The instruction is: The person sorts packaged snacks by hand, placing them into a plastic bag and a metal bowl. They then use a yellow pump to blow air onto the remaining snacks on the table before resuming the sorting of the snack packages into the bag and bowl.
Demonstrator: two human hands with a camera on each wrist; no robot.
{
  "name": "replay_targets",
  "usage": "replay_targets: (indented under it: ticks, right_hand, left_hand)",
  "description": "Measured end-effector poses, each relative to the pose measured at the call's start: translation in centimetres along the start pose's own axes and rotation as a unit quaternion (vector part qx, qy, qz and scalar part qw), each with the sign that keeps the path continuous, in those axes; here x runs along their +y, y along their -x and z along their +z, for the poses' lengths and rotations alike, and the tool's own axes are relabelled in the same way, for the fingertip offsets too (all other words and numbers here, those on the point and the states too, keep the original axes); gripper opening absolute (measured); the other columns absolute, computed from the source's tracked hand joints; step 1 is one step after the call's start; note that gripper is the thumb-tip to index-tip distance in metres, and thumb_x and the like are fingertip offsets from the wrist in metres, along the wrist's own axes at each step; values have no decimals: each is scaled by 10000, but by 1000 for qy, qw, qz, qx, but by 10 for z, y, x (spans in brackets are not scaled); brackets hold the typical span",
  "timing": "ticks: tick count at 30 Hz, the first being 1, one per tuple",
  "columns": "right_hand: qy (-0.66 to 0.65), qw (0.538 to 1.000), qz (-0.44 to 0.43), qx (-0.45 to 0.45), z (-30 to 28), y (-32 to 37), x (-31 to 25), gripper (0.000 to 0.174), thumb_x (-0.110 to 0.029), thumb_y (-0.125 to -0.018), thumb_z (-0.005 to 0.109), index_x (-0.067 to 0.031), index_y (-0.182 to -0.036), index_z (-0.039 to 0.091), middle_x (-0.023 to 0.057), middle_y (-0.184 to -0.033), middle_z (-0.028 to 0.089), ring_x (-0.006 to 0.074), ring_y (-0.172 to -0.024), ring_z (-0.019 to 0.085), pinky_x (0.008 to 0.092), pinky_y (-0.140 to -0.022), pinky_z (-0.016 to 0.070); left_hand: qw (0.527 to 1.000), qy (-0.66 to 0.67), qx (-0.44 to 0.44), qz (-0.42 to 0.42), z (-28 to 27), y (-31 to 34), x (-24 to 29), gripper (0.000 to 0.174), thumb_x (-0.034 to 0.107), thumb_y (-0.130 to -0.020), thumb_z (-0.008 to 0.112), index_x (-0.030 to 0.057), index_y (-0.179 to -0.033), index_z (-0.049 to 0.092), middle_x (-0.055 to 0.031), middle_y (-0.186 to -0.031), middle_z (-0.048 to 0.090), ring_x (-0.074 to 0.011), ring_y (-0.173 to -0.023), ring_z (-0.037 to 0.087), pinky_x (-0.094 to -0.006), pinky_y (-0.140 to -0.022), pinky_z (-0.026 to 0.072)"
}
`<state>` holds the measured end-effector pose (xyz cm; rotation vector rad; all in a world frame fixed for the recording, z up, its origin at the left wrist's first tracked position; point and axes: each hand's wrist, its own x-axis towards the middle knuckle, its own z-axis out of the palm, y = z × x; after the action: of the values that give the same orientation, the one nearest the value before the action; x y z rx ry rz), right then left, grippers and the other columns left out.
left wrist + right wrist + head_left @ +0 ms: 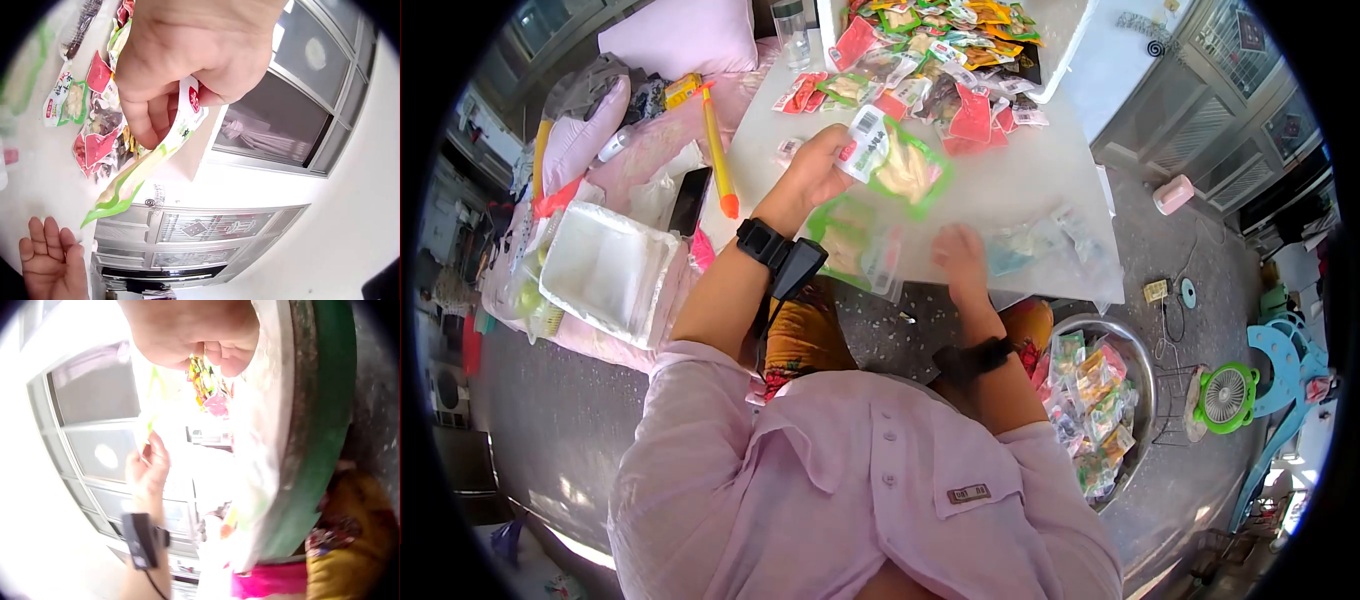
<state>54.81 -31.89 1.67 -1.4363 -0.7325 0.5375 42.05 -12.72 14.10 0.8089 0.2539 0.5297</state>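
My left hand (815,170) pinches the white end of a green-edged snack packet (905,172) with pale food showing inside, and holds it up over the table. In the left wrist view that packet (134,178) hangs edge-on from thumb and fingers. Below it, near the table's front edge, lies another green-edged packet (845,240). My right hand (962,260) is at the front edge, holding nothing; the left wrist view shows its palm (53,269) turned up with relaxed fingers. Clear plastic packets (1040,240) lie to its right.
A white box (1060,50) and a heap of mixed snack packets (940,45) fill the table's far side. A metal basin (1145,400) of packets stands low on the right. On the left are a white foam box (610,270), a phone (690,200) and a yellow stick-like object (718,150).
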Motion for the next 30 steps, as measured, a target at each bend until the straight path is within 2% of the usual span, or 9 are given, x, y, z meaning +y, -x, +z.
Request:
replay_targets:
  ticks: [3,9,11,13,16,17,20,23,30]
  right_hand:
    - [42,989,-78,-117,-11,5,-24,228,-196,-836,497,-29,-992,488,70,-995,529,177,-867,535,337,-704,455]
    - [-363,916,137,-96,-14,29,-60,187,-107,-851,452,-11,-1004,499,93,-1005,538,176,-902,533,305,-749,452]
    - [-365,920,120,-75,-28,31,-40,169,-88,-850,444,-8,-984,510,92,-975,550,181,-879,542,304,-743,455]
    - [-348,929,116,-36,-41,39,-40,194,-84,-841,447,21,-992,509,95,-960,556,179,-878,541,292,-752,437]
    - [-327,941,89,20,-55,45,-37,187,-81,-837,453,22,-979,516,64,-882,559,138,-762,533,259,-672,431]
    - [-313,945,87,42,-61,45,-30,181,-83,-838,454,18,-973,519,53,-853,558,127,-724,524,250,-644,426]
    - [-272,958,74,61,-68,47,-24,151,-104,-845,464,5,-920,535,47,-840,570,111,-719,535,240,-622,437]
    - [-224,971,67,49,-63,49,-33,151,-98,-844,459,10,-917,536,33,-822,563,90,-683,512,224,-593,417]
    - [-179,980,84,32,-50,49,-38,131,-88,-832,462,2,-891,538,11,-753,546,74,-641,486,219,-565,396]
  left_hand:
    - [997,54,-19,-48,-1,28,-25,248,76,-742,405,-50,-948,462,-142,-966,523,-236,-892,532,-356,-830,413]
    - [989,119,-65,-65,4,65,-86,229,76,-762,424,5,-970,488,-104,-961,552,-222,-893,540,-354,-814,420]
    - [948,-312,-10,65,-12,66,-103,203,83,-760,458,20,-950,495,-89,-940,551,-194,-875,543,-335,-819,414]
    - [976,-182,118,-16,-3,72,-109,165,99,-746,519,39,-899,505,-69,-855,540,-197,-842,533,-304,-802,407]
    - [705,-678,27,207,7,79,-116,214,142,-709,563,40,-889,509,-80,-803,515,-260,-815,507,-313,-766,409]
    - [648,-700,48,297,3,81,-127,271,175,-653,605,41,-872,519,-101,-784,495,-296,-788,480,-343,-734,406]
    - [569,-776,54,265,9,82,-138,252,165,-631,598,37,-836,528,-113,-830,507,-279,-788,486,-361,-711,409]
    - [546,-794,49,262,6,81,-140,162,125,-652,551,29,-781,533,-133,-801,515,-287,-773,492,-384,-668,411]
    - [657,-706,63,256,-5,75,-142,107,117,-658,511,17,-642,478,-160,-657,490,-335,-691,481,-417,-611,397]
